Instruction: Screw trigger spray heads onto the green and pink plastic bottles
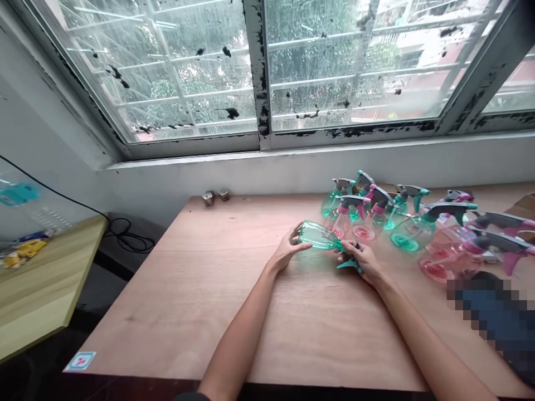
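Note:
A clear green spray bottle point(318, 236) lies on its side just above the wooden table point(200, 301), held at both ends. My left hand point(288, 249) cups its wide base with curled fingers. My right hand point(363, 259) is closed round the neck and the teal trigger head. Behind the hands stands a cluster of several green and pink spray bottles point(376, 214) with grey and teal trigger heads.
More pink and green bottles point(468, 245) lie tipped along the table's right side. Two small objects point(215, 196) sit at the table's back edge under the window sill. A second, lighter table point(45, 278) stands at the left, and black cables point(129, 236) lie between the tables.

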{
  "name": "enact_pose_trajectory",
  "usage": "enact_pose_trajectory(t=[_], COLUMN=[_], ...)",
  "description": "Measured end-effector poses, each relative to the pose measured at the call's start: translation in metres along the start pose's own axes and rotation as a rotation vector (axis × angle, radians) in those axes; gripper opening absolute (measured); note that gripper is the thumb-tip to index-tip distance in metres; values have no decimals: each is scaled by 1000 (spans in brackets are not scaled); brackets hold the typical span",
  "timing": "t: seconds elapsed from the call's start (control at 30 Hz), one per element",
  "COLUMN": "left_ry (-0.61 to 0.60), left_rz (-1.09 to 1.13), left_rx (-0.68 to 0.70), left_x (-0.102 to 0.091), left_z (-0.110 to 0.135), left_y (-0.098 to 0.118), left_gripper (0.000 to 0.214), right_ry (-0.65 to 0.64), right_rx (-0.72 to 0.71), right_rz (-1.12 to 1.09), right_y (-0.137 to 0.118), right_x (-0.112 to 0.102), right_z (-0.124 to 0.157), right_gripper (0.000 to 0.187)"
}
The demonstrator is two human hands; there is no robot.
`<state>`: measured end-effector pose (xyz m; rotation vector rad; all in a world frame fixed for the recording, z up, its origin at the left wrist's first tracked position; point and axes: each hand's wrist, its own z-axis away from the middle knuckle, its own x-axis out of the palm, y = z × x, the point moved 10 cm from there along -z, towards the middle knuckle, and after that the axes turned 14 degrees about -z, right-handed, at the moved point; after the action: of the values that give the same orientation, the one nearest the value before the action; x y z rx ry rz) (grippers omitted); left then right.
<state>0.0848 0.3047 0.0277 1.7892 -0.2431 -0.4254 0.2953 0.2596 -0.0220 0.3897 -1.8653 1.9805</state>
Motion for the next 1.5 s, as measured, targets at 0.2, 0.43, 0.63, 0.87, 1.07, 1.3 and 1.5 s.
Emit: enact_pose_trajectory(t=[0.2,0.43,0.63,0.87,1.07,1.3,1.5], left_ry=[117,214,292,225,235,189,219], left_rz=[-77,-207,-235,-209,-137,-86,-99], left_rx=[-17,-16,-21,-26,-17,32,69], left_x=[-3,-1,3,18,17,17,12], left_z=[9,42,66,84,99,122,129], left_y=[-1,15,21,18,18,26,25], left_gripper=[34,32,33,29,32,31,30], right_ry=[-90,-224,-256,-234,-225,-260,-239], right_rx=[15,101,116,113,111,93,54], right_rz=[48,125,145,123,79,78,90], right_y=[3,14,20,18,20,26,35], right_x=[5,20,25,15,11,24,29], right_z=[2,21,32,32,49,68,68], right_gripper=[32,23,29,30,29,29,30])
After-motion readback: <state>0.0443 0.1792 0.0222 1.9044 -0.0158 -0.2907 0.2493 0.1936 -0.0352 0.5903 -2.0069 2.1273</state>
